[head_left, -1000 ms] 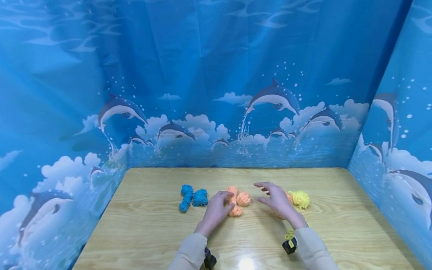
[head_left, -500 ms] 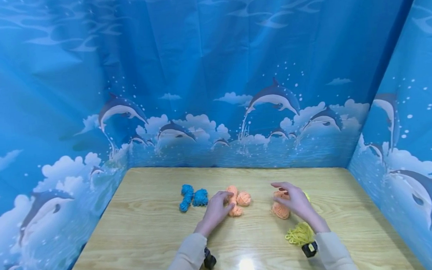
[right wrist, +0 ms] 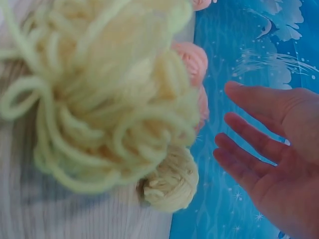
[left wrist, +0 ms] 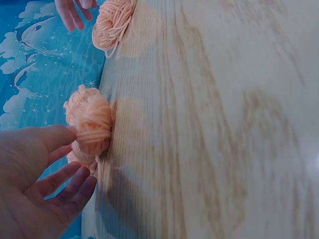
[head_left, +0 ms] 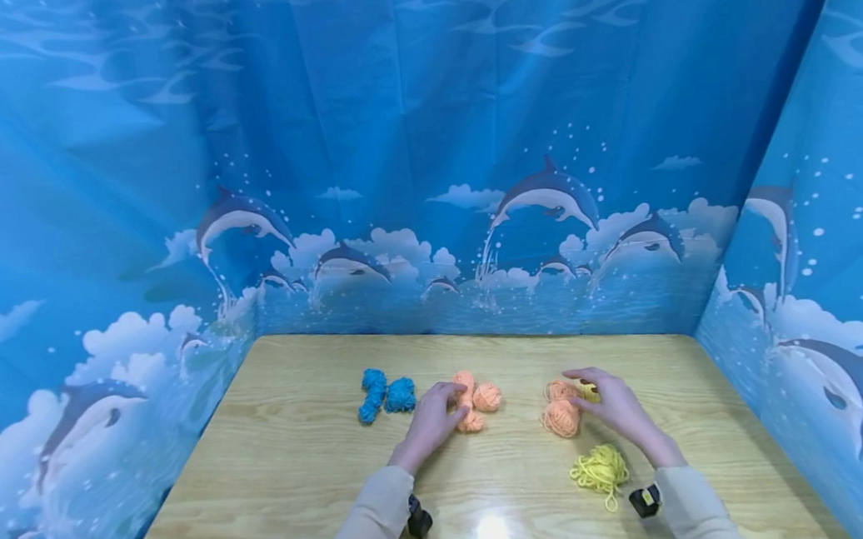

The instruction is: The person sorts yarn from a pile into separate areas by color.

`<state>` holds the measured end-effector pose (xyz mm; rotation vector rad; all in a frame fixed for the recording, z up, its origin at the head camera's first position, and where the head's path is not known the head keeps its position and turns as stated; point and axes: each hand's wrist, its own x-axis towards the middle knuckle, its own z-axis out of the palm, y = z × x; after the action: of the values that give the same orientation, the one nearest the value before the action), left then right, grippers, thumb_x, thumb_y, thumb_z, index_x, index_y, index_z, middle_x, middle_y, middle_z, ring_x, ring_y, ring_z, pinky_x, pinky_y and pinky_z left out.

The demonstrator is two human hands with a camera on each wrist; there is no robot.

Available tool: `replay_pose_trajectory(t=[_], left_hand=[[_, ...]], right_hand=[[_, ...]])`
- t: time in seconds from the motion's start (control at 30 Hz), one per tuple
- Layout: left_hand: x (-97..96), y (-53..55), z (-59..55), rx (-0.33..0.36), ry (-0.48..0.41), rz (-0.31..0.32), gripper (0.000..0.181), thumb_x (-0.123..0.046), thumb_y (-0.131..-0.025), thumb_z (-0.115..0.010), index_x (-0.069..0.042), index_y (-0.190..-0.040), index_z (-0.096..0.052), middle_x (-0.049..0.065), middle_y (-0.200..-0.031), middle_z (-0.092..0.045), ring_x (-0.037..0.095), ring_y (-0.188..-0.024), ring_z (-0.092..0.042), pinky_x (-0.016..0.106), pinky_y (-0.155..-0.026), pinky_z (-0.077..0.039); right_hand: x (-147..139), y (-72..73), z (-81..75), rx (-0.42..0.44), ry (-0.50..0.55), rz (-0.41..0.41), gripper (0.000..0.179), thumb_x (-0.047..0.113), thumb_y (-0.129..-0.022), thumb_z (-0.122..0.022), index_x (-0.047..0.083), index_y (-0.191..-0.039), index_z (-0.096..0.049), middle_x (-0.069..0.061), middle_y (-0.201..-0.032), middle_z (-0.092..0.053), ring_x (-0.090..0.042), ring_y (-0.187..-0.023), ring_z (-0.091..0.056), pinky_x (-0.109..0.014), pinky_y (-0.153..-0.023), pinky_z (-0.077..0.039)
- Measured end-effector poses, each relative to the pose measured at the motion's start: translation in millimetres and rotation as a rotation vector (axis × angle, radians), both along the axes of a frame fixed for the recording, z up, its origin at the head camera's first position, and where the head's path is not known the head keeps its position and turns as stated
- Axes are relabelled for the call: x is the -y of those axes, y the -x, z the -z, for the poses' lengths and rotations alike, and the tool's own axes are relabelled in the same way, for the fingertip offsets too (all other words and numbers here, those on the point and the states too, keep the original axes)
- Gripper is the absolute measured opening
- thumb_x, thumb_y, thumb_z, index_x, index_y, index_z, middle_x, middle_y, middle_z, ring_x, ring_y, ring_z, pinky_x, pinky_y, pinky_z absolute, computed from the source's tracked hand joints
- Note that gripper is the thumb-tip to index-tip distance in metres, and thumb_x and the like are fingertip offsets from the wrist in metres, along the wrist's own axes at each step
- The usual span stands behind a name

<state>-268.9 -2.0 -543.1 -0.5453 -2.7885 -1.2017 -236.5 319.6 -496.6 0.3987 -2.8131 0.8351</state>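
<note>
My left hand (head_left: 430, 416) is beside a cluster of orange yarn balls (head_left: 488, 397), fingers loosely bent. In the left wrist view its thumb reaches the edge of an orange yarn ball (left wrist: 89, 122); whether it touches cannot be told. My right hand (head_left: 625, 410) hovers with parted fingers and nothing in its grasp. Left of it lie two orange yarn balls (head_left: 561, 419). A yellow yarn ball (head_left: 589, 392) is partly hidden behind its fingers. Nearer the front rests a loose yellow yarn bundle (head_left: 600, 468), which looms large and blurred in the right wrist view.
Blue yarn balls (head_left: 399, 395) lie left of my left hand. Everything rests on a light wooden table (head_left: 302, 462). A blue dolphin-print curtain (head_left: 410, 179) hangs along the table's back and sides. Both wrists carry small black cameras (head_left: 419, 521).
My right hand has moved to the right, uncovering the two orange yarn balls and the loose yellow bundle. My left hand and the yarn near it have stayed put.
</note>
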Motion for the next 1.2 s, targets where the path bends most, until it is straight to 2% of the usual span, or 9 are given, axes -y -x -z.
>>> replay_pose_trajectory(t=[0.13, 0.37, 0.57, 0.7, 0.8, 0.93, 1.03, 1.1, 1.2], left_hand=[[-0.1, 0.3, 0.2, 0.001, -0.001, -0.003, 0.034, -0.016, -0.095, -0.073, -0.008, -0.128, -0.068, 0.012, -0.124, -0.065, 0.027, -0.104, -0.066, 0.042, -0.087, -0.057], [-0.1, 0.9, 0.4, -0.014, 0.008, 0.003, 0.034, -0.016, -0.095, -0.073, -0.008, -0.127, -0.068, 0.013, -0.123, -0.066, 0.027, -0.102, -0.066, 0.041, -0.085, -0.057], [-0.3, 0.7, 1.2, -0.005, 0.008, 0.007, 0.034, -0.016, -0.095, -0.073, -0.008, -0.127, -0.068, 0.012, -0.122, -0.065, 0.026, -0.102, -0.065, 0.041, -0.085, -0.057], [-0.5, 1.1, 1.9, -0.015, 0.01, 0.009, 0.034, -0.016, -0.095, -0.073, -0.008, -0.128, -0.068, 0.012, -0.122, -0.066, 0.027, -0.103, -0.065, 0.042, -0.086, -0.057], [-0.5, 1.2, 1.9, -0.022, 0.008, 0.012, 0.034, -0.016, -0.095, -0.073, -0.007, -0.128, -0.068, 0.013, -0.123, -0.066, 0.028, -0.105, -0.065, 0.042, -0.087, -0.057], [-0.4, 1.3, 1.7, -0.013, 0.001, 0.017, 0.035, -0.015, -0.095, -0.073, -0.007, -0.128, -0.067, 0.013, -0.125, -0.066, 0.028, -0.107, -0.065, 0.042, -0.089, -0.057], [-0.3, 1.1, 1.8, -0.002, -0.004, 0.02, 0.035, -0.016, -0.095, -0.072, -0.008, -0.129, -0.067, 0.013, -0.125, -0.065, 0.028, -0.108, -0.065, 0.042, -0.089, -0.057], [-0.3, 1.1, 1.9, 0.0, -0.005, 0.021, 0.035, -0.016, -0.096, -0.072, -0.008, -0.129, -0.067, 0.013, -0.125, -0.065, 0.028, -0.107, -0.065, 0.042, -0.088, -0.057], [-0.6, 0.9, 1.8, -0.002, -0.006, 0.023, 0.035, -0.016, -0.096, -0.072, -0.007, -0.129, -0.067, 0.013, -0.125, -0.065, 0.028, -0.107, -0.065, 0.042, -0.088, -0.057]], right_hand=[[-4, 1.7, 1.0, 0.025, -0.033, -0.043, 0.042, 0.001, -0.086, -0.077, -0.001, -0.127, -0.066, -0.025, -0.125, -0.065, -0.045, -0.111, -0.062, -0.057, -0.091, -0.055], [-8, 7.1, 5.2, 0.04, -0.061, -0.143, 0.049, -0.011, -0.076, -0.078, -0.001, -0.123, -0.068, -0.023, -0.123, -0.066, -0.046, -0.113, -0.062, -0.061, -0.095, -0.052], [-9, 10.9, 8.9, 0.085, -0.077, -0.196, 0.047, -0.013, -0.075, -0.076, 0.001, -0.12, -0.071, -0.022, -0.129, -0.063, -0.047, -0.117, -0.059, -0.059, -0.096, -0.052], [-7, 13.5, 10.4, 0.081, -0.102, -0.194, 0.048, -0.015, -0.074, -0.076, 0.001, -0.119, -0.072, -0.022, -0.128, -0.063, -0.047, -0.116, -0.059, -0.059, -0.095, -0.052], [-4, 14.3, 10.6, 0.066, -0.108, -0.179, 0.047, -0.013, -0.073, -0.079, 0.0, -0.117, -0.072, -0.021, -0.121, -0.065, -0.046, -0.111, -0.061, -0.061, -0.094, -0.051], [0, 14.1, 12.4, 0.039, -0.149, -0.123, 0.046, 0.005, -0.072, -0.087, 0.002, -0.115, -0.073, -0.018, -0.113, -0.066, -0.042, -0.107, -0.058, -0.061, -0.094, -0.05], [2, 14.1, 14.2, 0.026, -0.185, -0.09, 0.049, 0.014, -0.07, -0.09, 0.003, -0.115, -0.074, -0.018, -0.116, -0.065, -0.042, -0.113, -0.054, -0.061, -0.098, -0.047], [2, 14.3, 14.8, 0.024, -0.198, -0.102, 0.05, 0.014, -0.07, -0.09, 0.002, -0.116, -0.073, -0.02, -0.123, -0.065, -0.046, -0.123, -0.05, -0.063, -0.103, -0.043], [2, 15.5, 16.0, 0.028, -0.189, -0.161, 0.05, 0.008, -0.072, -0.088, -0.002, -0.117, -0.071, -0.023, -0.128, -0.065, -0.051, -0.13, -0.048, -0.065, -0.106, -0.04]])
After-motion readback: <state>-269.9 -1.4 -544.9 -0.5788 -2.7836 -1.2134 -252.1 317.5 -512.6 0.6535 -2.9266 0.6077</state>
